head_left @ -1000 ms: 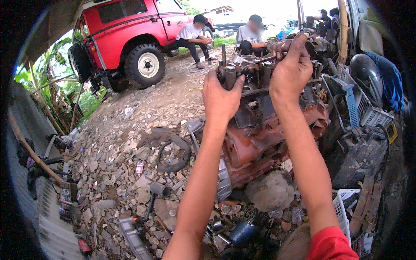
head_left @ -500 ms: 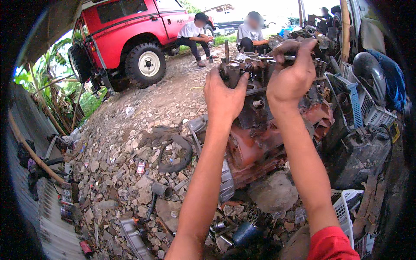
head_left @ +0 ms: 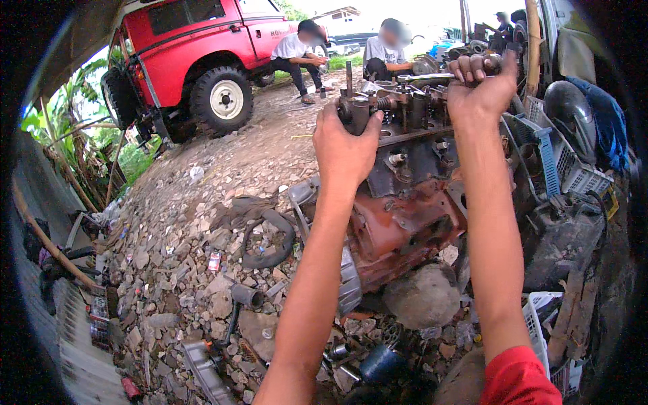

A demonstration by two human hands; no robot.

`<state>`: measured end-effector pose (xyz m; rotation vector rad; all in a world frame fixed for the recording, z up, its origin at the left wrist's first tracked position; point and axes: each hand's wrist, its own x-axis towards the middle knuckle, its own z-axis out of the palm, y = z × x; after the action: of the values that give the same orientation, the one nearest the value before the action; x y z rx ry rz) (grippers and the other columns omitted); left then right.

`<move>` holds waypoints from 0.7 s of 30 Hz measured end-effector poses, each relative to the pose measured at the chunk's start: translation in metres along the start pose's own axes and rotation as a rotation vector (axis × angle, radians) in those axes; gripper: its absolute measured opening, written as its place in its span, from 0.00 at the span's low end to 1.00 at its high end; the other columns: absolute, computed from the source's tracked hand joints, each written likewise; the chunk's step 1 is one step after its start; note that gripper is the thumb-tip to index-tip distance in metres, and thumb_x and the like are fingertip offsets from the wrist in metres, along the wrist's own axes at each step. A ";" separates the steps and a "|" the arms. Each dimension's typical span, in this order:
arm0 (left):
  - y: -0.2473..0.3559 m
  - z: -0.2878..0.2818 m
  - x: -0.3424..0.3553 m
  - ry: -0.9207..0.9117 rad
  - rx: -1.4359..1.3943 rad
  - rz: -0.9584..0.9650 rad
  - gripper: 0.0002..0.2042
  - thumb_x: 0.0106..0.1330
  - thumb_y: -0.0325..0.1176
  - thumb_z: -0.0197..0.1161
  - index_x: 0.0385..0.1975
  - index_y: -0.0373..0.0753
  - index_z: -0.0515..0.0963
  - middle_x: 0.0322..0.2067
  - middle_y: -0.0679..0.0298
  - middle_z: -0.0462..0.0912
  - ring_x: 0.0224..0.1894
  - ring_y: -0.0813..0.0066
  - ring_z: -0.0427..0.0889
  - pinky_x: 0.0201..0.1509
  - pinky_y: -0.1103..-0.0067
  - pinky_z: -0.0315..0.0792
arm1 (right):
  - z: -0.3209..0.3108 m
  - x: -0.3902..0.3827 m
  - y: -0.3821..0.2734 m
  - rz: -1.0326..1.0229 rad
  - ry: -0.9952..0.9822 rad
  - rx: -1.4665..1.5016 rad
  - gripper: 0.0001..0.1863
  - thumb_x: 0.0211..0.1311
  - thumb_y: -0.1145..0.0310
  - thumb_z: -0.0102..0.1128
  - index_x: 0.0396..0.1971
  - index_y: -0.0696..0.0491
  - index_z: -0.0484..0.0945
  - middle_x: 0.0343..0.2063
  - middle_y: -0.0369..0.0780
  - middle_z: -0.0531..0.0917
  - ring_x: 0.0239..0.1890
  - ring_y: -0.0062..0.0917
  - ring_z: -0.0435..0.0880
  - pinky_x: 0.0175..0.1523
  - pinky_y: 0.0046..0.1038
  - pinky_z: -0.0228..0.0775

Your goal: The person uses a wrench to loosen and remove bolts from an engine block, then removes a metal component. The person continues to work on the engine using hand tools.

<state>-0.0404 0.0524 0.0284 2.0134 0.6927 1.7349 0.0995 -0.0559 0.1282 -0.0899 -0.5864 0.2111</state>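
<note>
A rusty red engine block (head_left: pixel 398 229) sits among rocks, topped by a dark cylinder head (head_left: pixel 418 155) with spark plugs on its side. Along the top runs a valve rocker assembly (head_left: pixel 401 101) with springs and upright posts. My left hand (head_left: pixel 344 145) is closed around the assembly's left end, thumb against a dark cylindrical post. My right hand (head_left: pixel 482 91) is raised at the right end of the engine, fingers wrapped round a metal tool, which they mostly hide.
Two people (head_left: pixel 300 54) (head_left: pixel 385 50) sit behind, another (head_left: pixel 503 30) farther back. A red off-road vehicle (head_left: pixel 175 61) stands back left. Crates (head_left: pixel 580 175), a black container (head_left: pixel 563 236) and blue cloth (head_left: pixel 604 128) crowd the right. Loose parts lie on rubble (head_left: pixel 209 270); corrugated sheeting (head_left: pixel 81 337) lines the left.
My right hand has moved to the right along the engine and turned, uncovering more of the cylinder head. My left hand keeps its grip at nearly the same place.
</note>
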 end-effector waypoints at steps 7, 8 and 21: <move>0.005 -0.003 -0.002 -0.013 0.048 -0.033 0.25 0.57 0.43 0.73 0.48 0.30 0.79 0.42 0.49 0.86 0.46 0.56 0.85 0.54 0.67 0.75 | -0.040 0.061 0.019 0.351 0.271 -0.006 0.21 0.76 0.62 0.37 0.17 0.47 0.57 0.11 0.31 0.55 0.12 0.19 0.51 0.20 0.24 0.50; 0.006 -0.004 -0.002 -0.025 0.032 -0.050 0.24 0.57 0.42 0.74 0.47 0.30 0.79 0.43 0.49 0.86 0.46 0.57 0.85 0.53 0.67 0.75 | -0.045 0.066 0.021 0.379 0.254 -0.022 0.21 0.76 0.63 0.36 0.17 0.47 0.57 0.11 0.31 0.55 0.12 0.19 0.51 0.20 0.24 0.50; -0.004 0.002 0.001 0.005 0.007 0.026 0.21 0.59 0.39 0.73 0.45 0.29 0.79 0.40 0.51 0.86 0.43 0.61 0.85 0.52 0.69 0.75 | -0.028 -0.013 0.003 0.090 0.068 -0.063 0.24 0.78 0.53 0.40 0.19 0.48 0.61 0.13 0.32 0.58 0.15 0.20 0.57 0.27 0.27 0.57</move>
<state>-0.0387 0.0560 0.0268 2.0320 0.6777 1.7557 0.1042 -0.0566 0.0972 -0.1842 -0.5218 0.2760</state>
